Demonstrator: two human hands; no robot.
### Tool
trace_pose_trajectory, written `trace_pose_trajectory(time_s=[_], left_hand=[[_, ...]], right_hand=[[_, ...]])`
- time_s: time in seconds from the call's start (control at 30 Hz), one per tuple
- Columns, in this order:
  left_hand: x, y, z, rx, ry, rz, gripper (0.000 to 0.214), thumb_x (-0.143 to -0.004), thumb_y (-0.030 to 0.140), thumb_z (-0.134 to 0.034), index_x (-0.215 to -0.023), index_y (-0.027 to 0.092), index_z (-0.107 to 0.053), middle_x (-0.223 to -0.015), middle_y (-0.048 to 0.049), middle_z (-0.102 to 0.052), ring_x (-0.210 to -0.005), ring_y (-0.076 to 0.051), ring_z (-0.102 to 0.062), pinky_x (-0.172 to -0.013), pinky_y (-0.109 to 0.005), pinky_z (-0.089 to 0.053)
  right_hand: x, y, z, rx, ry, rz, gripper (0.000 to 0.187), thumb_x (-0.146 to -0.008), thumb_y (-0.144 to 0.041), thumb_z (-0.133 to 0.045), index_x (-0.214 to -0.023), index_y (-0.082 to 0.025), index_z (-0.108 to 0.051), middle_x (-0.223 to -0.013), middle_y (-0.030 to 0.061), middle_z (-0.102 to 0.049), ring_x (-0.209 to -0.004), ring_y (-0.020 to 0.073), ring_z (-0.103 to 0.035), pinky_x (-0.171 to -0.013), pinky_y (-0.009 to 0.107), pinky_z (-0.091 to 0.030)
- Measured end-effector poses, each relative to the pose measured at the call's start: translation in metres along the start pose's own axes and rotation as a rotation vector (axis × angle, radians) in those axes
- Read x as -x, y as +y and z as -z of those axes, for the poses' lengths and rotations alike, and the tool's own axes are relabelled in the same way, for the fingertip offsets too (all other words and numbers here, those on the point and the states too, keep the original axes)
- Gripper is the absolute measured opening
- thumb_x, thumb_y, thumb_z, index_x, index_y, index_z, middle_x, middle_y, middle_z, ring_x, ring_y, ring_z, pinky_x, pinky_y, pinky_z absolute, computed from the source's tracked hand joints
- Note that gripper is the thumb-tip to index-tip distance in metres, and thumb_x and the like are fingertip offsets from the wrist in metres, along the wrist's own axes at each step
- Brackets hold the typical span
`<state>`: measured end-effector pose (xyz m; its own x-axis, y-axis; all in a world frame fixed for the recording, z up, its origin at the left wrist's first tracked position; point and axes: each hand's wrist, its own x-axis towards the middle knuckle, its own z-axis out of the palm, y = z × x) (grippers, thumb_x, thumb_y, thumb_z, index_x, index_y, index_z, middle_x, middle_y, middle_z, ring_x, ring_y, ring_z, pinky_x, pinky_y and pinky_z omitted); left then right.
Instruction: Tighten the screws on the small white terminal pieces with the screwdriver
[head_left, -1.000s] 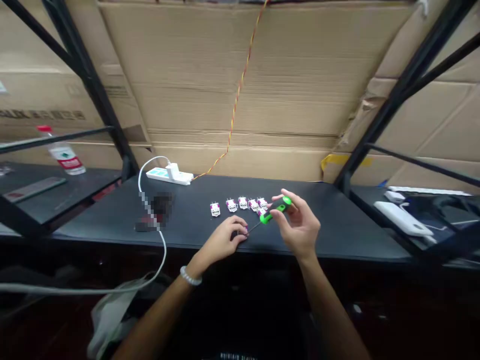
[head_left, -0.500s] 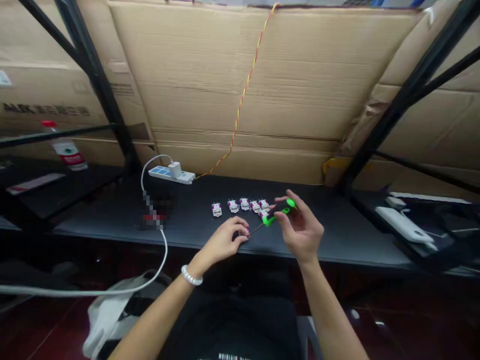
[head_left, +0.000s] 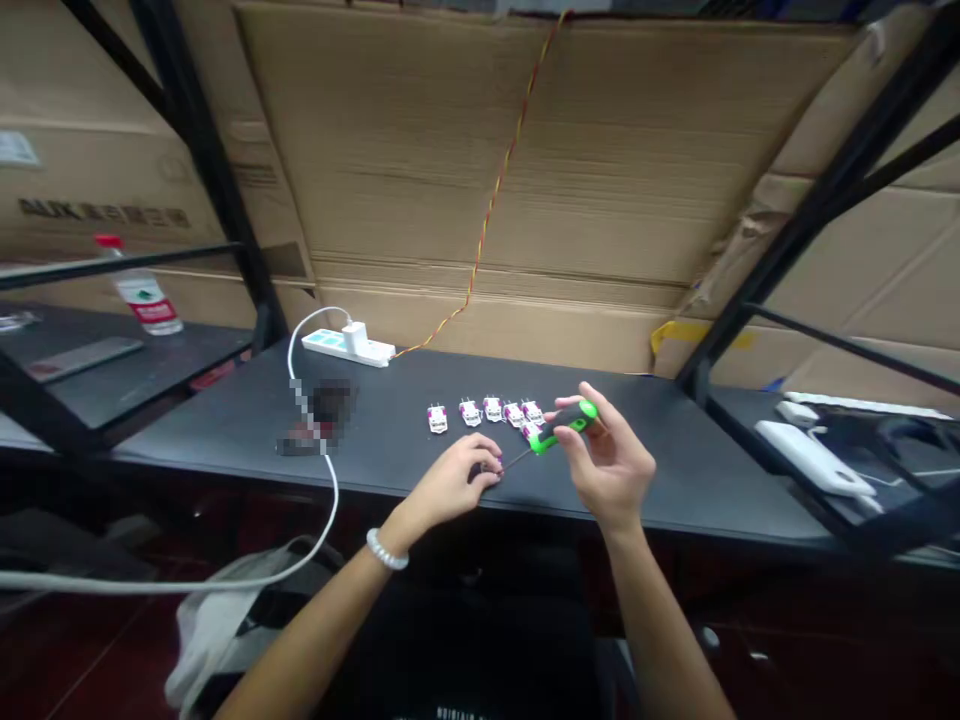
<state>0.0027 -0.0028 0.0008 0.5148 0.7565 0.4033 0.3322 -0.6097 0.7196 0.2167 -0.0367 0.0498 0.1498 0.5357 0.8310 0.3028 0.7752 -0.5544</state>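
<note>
A long, flat black tabletop (head_left: 712, 460) is supporting the work. Your right hand (head_left: 616, 472) is pinching a green-and-black-handled metal screwdriver (head_left: 564, 426); your left hand (head_left: 454, 475) is closing thumb against fingers near the front edge. Six small, boxy white-and-purple units (head_left: 493, 408) are lying beyond, the rightmost crowding the handle. A tiny purple piece (head_left: 498, 460), mostly hidden, is sitting in your left pinch; tip contact is remaining unconfirmable. Judged risks: an off-axis tilt slipping the tip into your left hand; a loose pinch letting the piece twist.
</note>
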Motion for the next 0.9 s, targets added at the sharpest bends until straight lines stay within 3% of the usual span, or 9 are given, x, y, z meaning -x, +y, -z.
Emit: trace_pose_trajectory(time_s=[0.27, 0.47, 0.63, 0.9], left_hand=[[0.001, 0.000, -0.001, 0.007, -0.012, 0.007, 0.011, -0.092, 0.011, -0.069, -0.088, 0.020, -0.074, -0.117, -0.0083, -0.072, -0.114, -0.025, -0.067, -0.106, -0.039, -0.051], [0.001, 0.003, 0.000, 0.011, 0.002, -0.005, 0.011, -0.091, 0.010, -0.068, -0.088, 0.020, -0.072, -0.116, -0.0080, -0.072, -0.112, -0.025, -0.067, -0.105, -0.040, -0.052], [0.001, 0.004, 0.001, 0.021, 0.017, -0.035, 0.014, -0.089, 0.007, -0.068, -0.089, 0.021, -0.070, -0.111, -0.0072, -0.073, -0.110, -0.024, -0.067, -0.105, -0.039, -0.052], [0.001, 0.003, 0.000, 0.042, 0.027, -0.028, 0.013, -0.091, 0.009, -0.069, -0.086, 0.020, -0.069, -0.111, -0.0062, -0.072, -0.109, -0.023, -0.067, -0.103, -0.037, -0.051]], right_hand=[[0.000, -0.003, 0.001, 0.015, -0.036, -0.031, 0.053, -0.096, -0.024, -0.075, -0.148, -0.027, -0.063, -0.120, 0.0093, -0.077, -0.098, 0.0235, -0.079, -0.090, 0.042, -0.069], [-0.005, -0.012, -0.001, -0.032, -0.126, -0.107, 0.054, -0.103, -0.028, -0.064, -0.156, -0.030, -0.053, -0.121, 0.0083, -0.075, -0.095, 0.0207, -0.079, -0.086, 0.038, -0.069], [-0.013, -0.016, -0.009, 0.021, -0.160, -0.070, 0.046, -0.098, -0.028, -0.073, -0.143, -0.031, -0.065, -0.112, 0.0054, -0.072, -0.096, 0.0194, -0.073, -0.088, 0.036, -0.065], [-0.031, -0.021, -0.030, 0.184, -0.160, 0.014, 0.045, -0.091, -0.035, -0.082, -0.134, -0.030, -0.071, -0.100, 0.0029, -0.064, -0.080, 0.0171, -0.065, -0.073, 0.032, -0.058]])
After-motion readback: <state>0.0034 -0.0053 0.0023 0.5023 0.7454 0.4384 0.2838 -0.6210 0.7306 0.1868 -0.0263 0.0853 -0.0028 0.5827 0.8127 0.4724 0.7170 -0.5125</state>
